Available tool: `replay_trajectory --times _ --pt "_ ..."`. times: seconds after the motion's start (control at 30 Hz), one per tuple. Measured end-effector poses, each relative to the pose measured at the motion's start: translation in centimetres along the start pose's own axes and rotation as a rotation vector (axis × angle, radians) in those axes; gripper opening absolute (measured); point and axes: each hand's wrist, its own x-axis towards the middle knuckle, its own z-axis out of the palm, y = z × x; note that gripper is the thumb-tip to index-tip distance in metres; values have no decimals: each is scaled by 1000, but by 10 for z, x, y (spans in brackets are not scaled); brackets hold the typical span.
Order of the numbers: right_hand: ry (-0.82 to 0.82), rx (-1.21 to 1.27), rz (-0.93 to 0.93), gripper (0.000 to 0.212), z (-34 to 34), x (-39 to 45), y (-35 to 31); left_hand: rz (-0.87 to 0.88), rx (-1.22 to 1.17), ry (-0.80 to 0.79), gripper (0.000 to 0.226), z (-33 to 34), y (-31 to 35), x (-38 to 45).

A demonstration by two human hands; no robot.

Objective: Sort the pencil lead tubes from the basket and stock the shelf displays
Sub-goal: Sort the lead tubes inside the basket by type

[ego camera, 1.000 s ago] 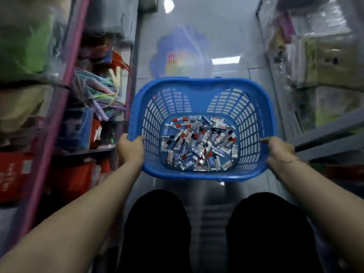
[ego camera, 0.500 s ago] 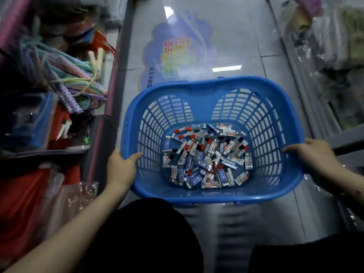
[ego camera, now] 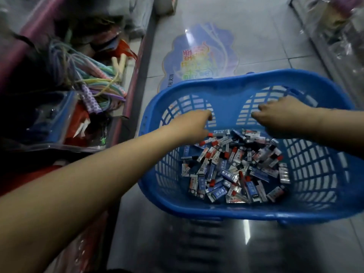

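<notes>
A blue plastic basket (ego camera: 226,210) stands on the tiled floor in front of me. Its bottom holds a loose pile of several pencil lead tubes (ego camera: 232,170), blue, white and black, some with red caps. My left hand (ego camera: 194,123) reaches in over the left rim with its fingers curled down onto the pile's far left edge, beside a red-capped tube (ego camera: 211,134); blur hides whether it grips it. My right hand (ego camera: 279,115) hovers over the pile's far side with loosely bent fingers pointing left, holding nothing.
A low shelf on the left carries pastel skipping ropes (ego camera: 94,81) and a clear blue-edged pouch (ego camera: 49,123). A colourful floor sticker (ego camera: 201,56) lies beyond the basket. Another shelf with wrapped goods (ego camera: 338,32) lines the right side.
Both hands have let go of the basket's rims and moved inside it, over the tubes. The basket now rests on the floor and my view has tilted further down.
</notes>
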Motion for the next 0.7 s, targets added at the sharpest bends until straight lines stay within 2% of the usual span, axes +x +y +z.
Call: replay_trajectory --times 0.07,0.1,0.17,0.27,0.4,0.53,0.6,0.7 --pt "-376 220 0 31 4 25 -20 -47 24 -206 29 20 5 27" --pt "-465 280 0 34 8 35 -29 -79 50 -277 19 29 4 37" --pt "-404 325 -16 42 22 50 -41 -126 108 -346 19 45 3 51" --pt "-183 396 21 52 50 63 -48 -135 95 -316 48 67 -2 67" --pt "-252 517 22 52 74 74 -50 -119 -18 -214 68 88 -14 77" --pt "-285 549 35 42 86 76 -48 -102 -55 -218 75 109 -25 79" --pt "-293 546 73 37 90 77 -51 -142 -45 -197 72 115 -29 81" --pt "-282 542 144 45 95 83 -58 -181 -58 -124 62 118 -26 86"
